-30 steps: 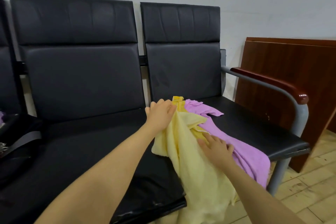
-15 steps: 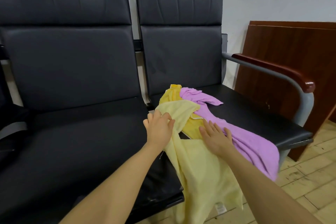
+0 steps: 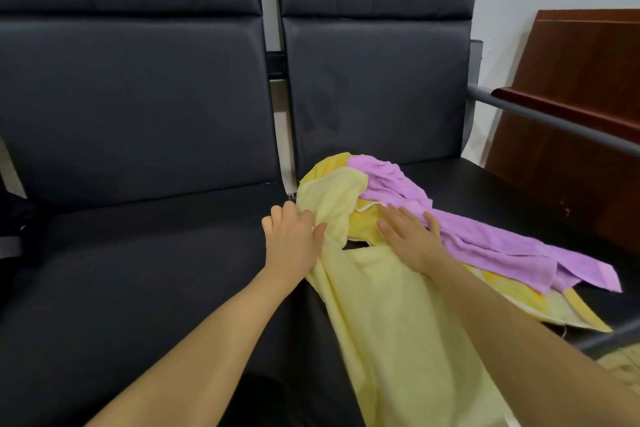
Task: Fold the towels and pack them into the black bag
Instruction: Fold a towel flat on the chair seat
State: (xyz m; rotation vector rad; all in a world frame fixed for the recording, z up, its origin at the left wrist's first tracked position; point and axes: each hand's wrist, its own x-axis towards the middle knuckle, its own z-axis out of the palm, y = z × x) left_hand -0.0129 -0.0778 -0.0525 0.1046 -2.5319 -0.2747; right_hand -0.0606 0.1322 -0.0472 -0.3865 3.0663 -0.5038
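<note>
Your left hand (image 3: 294,239) now sits lower on the bench (image 3: 138,270), near the seam between the two seats, its fingers curled into a fold of the pale yellow towel (image 3: 391,315); a second ago it gripped higher, toward the backrest. That towel still drapes over the front edge of the bench. Your right hand (image 3: 412,239) lies flat with fingers spread, pressing where the pale towel meets the darker yellow towel (image 3: 363,222); it has slid further back since then. The purple towel (image 3: 485,243) lies just beside it, stretched toward the right seat's front edge.
</note>
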